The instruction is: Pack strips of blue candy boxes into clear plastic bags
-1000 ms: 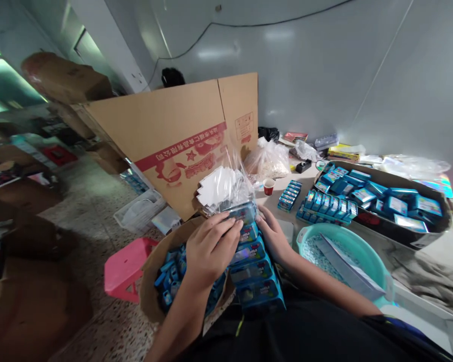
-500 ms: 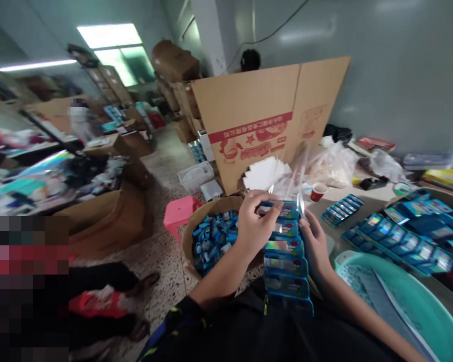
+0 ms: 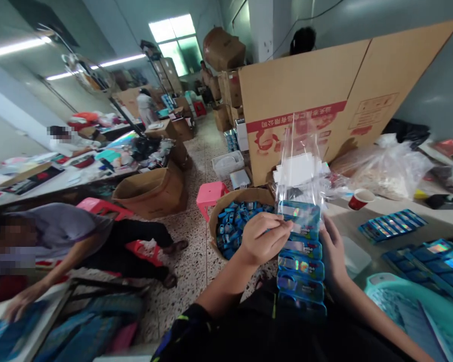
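A column of small blue boxes (image 3: 301, 269) with shiny windows rests upright against my lap. Its upper end sits inside a long clear plastic bag (image 3: 300, 173) that stands up past the top box. My left hand (image 3: 266, 236) is closed at the column's left side, thumb and fingertips pinching the bag's film near the second box. Along the right side, my right hand (image 3: 332, 249) grips the column; some of its fingers are hidden behind the boxes.
Beside my left arm stands a round carton (image 3: 213, 229) of loose blue boxes. A pink stool (image 3: 211, 193) is behind it. On the right table are a paper cup (image 3: 360, 199), more blue boxes (image 3: 392, 224) and a turquoise basin (image 3: 385, 284). A co-worker (image 3: 71, 236) sits at left.
The view has swung left, bringing the co-worker into sight. My left hand has slid down from the top box to about the second one, and the bag now stands wider above the column.
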### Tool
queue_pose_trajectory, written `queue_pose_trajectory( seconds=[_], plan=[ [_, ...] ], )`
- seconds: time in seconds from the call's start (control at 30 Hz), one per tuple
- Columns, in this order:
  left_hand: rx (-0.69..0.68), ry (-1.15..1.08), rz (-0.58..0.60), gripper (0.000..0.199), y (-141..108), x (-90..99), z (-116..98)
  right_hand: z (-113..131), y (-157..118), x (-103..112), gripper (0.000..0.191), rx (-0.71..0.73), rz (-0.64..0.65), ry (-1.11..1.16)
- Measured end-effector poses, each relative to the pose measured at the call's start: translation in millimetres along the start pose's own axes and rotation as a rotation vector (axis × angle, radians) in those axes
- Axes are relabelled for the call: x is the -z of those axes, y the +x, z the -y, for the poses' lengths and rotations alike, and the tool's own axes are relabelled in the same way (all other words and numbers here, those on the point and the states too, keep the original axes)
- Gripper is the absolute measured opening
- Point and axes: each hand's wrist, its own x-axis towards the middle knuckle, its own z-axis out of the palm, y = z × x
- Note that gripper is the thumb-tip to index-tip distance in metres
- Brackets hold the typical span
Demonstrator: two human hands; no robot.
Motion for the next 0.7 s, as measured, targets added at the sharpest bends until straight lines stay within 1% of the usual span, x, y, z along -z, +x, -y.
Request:
queue_pose_trajectory(
  seconds=[0.1,0.13,0.17,0.2,0.23,0.3,0.33,0.37,0.4,0.43,0.47,0.5,0.6,0.7],
  plan=[
    [0.113,-0.066,0.093,0.017,-3.6,7.0,-5.0,-2.6,-1.8,-1.7,0.076,0.022,0.061,-0.032],
    [0.164,-0.094,0.09,0.011,-7.2,8.2,-4.7,-3.0,-2.9,-2.3,0.077,0.017,0.087,-0.029],
    [0.224,-0.125,0.054,0.005,-12.6,8.5,-3.3,-3.5,-3.9,-2.9,0.079,0.004,0.112,-0.018],
    [0.301,-0.166,-0.018,0.011,-19.5,7.8,-1.1,-4.2,-4.8,-3.4,0.081,-0.016,0.136,-0.004],
    [0.4,-0.217,-0.112,0.024,-27.2,6.0,1.6,-5.1,-5.5,-3.9,0.082,-0.035,0.157,0.007],
    [0.662,-0.366,-0.298,0.05,-41.5,-0.2,6.2,-7.6,-6.2,-4.6,0.078,-0.056,0.192,0.007],
    [0.814,-0.476,-0.341,0.061,-46.5,-3.8,7.1,-8.9,-6.3,-5.0,0.075,-0.054,0.202,0.002],
    [0.952,-0.595,-0.34,0.071,-49.5,-7.3,6.6,-10.1,-6.5,-5.4,0.072,-0.047,0.209,-0.001],
    [1.061,-0.707,-0.295,0.078,-50.4,-10.1,4.5,-11.1,-6.9,-5.9,0.07,-0.039,0.21,-0.001],
    [1.138,-0.796,-0.228,0.082,-49.8,-12.2,1.2,-11.7,-7.5,-6.5,0.068,-0.034,0.211,-0.002],
    [1.178,-0.852,-0.165,0.084,-48.0,-13.5,-2.9,-12.0,-8.2,-7.0,0.065,-0.029,0.201,-0.003],
    [1.185,-0.873,-0.126,0.085,-45.8,-14.2,-7.5,-12.2,-8.9,-7.4,0.063,-0.024,0.187,-0.005],
    [1.122,-0.864,-0.112,0.086,-41.8,-15.0,-19.1,-12.8,-9.9,-7.3,0.059,-0.024,0.142,-0.022],
    [1.091,-0.912,-0.118,0.089,-45.0,-17.7,-23.3,-16.4,-7.0,-4.2,0.059,-0.013,0.153,-0.047]
  ],
)
